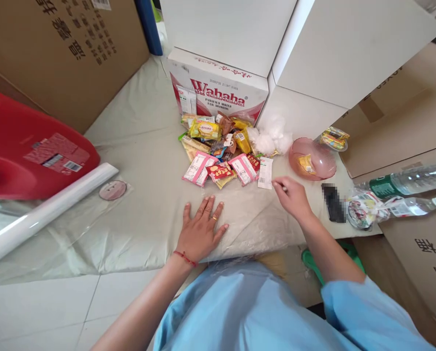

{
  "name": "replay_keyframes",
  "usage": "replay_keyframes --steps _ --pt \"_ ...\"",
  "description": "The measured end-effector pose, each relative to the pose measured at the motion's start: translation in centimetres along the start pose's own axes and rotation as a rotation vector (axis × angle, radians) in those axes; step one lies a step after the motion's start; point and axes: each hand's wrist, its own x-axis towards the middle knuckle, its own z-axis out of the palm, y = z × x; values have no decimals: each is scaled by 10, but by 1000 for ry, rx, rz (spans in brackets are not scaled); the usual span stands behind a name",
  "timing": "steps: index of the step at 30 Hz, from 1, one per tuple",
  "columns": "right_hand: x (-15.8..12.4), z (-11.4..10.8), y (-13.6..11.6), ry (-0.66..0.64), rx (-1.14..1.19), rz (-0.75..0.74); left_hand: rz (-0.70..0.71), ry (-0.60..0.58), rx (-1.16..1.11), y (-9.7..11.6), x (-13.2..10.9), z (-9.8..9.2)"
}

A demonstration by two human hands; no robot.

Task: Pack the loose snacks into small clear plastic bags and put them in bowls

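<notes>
My left hand lies flat, fingers spread, on the clear plastic sheet that covers the low table. My right hand hovers just right of it, fingers curled in a pinch close to a white snack packet; whether anything is in the pinch I cannot make out. A heap of small wrapped snacks lies beyond both hands, in front of a Wahaha water carton. A pink plastic bowl with a yellow packet in it stands to the right of the heap.
A red plastic stool and a white roll lie at the left. Brown cartons stand behind. White boxes rise at the back right. Water bottles, a dark phone-like object and a crumpled wrapper sit at the right edge.
</notes>
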Motion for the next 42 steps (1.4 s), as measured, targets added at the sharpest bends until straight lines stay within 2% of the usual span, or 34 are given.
replay_keyframes --steps 2,5,7,9,12,15,17,19,22,26,28,30,31,33,36,38,42 --pt "60 13 -31 -16 -100 -22 -4 0 -4 0 0 1" --pt "135 42 -64 5 -264 100 -9 4 0 -1 -1 2" --pt "165 56 -74 -24 -319 154 -11 11 2 -2 -1 2" --pt "175 61 -77 -45 -328 171 -12 20 -2 -1 -2 1" --pt "158 43 -74 2 -278 76 -9 24 -16 -1 -3 0" --pt "111 5 -68 41 -209 -169 1 23 -33 0 -3 -1" --pt "71 -21 -65 -60 -192 -296 1 21 -38 -1 -2 -1" --pt "32 -38 -65 -255 -214 -361 0 18 -39 -1 -2 0" --pt "-13 -39 -69 -434 -331 -336 2 18 -43 -1 -1 1" --pt "-44 -5 -74 -617 -437 -356 -1 26 -51 -1 -1 1" --pt "-50 10 -74 -695 -453 -359 -6 30 -55 -1 -1 1" --pt "-50 15 -70 -715 -402 -360 -7 34 -54 -1 -1 2" --pt "-47 14 -67 -689 -355 -350 -6 35 -52 -2 -1 2" --pt "-37 11 -62 -547 -298 -250 2 34 -43 -2 -1 3" --pt "-14 15 -55 -343 -391 43 5 27 -11 -3 -1 4" --pt "2 26 -52 -340 -452 142 -1 20 15 -3 -1 3" --pt "21 42 -46 -378 -495 138 -13 1 46 -1 1 1"
